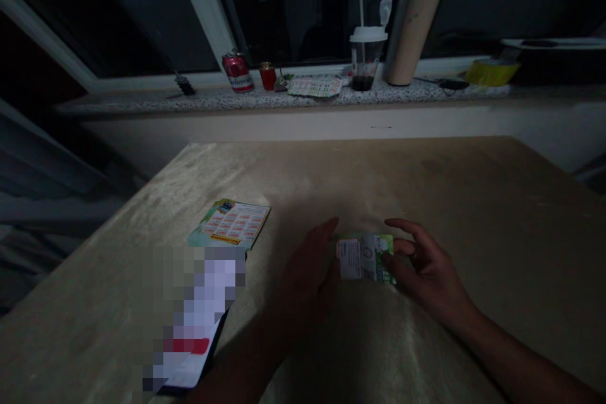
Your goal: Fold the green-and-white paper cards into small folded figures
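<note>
A small folded printed leaflet (pixel 362 259), white and green, is near the middle of the table. My right hand (pixel 426 268) pinches its right end, thumb on the front and the index finger stretched out above it. On the other side, in deep shadow, my left hand (pixel 310 262) has its fingers extended, with its thumb by the leaflet's left edge. Farther left lies a larger printed card (pixel 234 224) with a grid of small blocks. Below that card, a phone (pixel 189 366) with a lit, blurred-out screen rests beside my left forearm.
Behind the table (pixel 341 170), a speckled windowsill (pixel 199 101) carries a red can (pixel 238 72), a small red jar (pixel 267 76), a printed packet (pixel 315 85), a lidded cup with a straw (pixel 368 53), a tall wood-coloured flask (pixel 419 19) and a yellow tape roll (pixel 492 72).
</note>
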Tool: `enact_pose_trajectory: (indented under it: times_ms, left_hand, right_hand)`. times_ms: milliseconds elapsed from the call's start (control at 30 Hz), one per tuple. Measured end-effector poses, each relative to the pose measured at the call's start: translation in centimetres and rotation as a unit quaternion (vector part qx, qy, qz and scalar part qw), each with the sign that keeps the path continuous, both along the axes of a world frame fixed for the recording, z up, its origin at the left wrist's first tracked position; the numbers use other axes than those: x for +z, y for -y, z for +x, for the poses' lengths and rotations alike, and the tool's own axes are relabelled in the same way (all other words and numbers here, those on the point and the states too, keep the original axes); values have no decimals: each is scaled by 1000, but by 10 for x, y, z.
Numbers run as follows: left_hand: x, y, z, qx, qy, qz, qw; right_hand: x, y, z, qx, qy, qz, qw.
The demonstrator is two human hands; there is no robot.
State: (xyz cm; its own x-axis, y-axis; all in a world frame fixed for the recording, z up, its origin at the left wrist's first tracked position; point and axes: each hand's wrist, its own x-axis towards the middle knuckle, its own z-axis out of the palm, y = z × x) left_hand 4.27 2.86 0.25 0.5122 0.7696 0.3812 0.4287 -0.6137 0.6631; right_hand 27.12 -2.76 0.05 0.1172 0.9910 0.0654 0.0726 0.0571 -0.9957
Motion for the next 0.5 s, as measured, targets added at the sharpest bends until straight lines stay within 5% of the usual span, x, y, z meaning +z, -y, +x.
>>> enact_pose_trajectory:
  times_ms: [133, 367, 500]
  left_hand:
    - [12, 2, -5, -110, -101, 119, 982]
    - [19, 7, -3, -180, -198, 120, 956]
    - [16, 5, -3, -202, -213, 105, 950]
  right_hand:
    - [-1, -4, 4, 5, 70, 17, 997]
    - [-5, -8, 7, 92, 196, -3, 976]
    - [0, -9, 10, 129, 345, 50, 928]
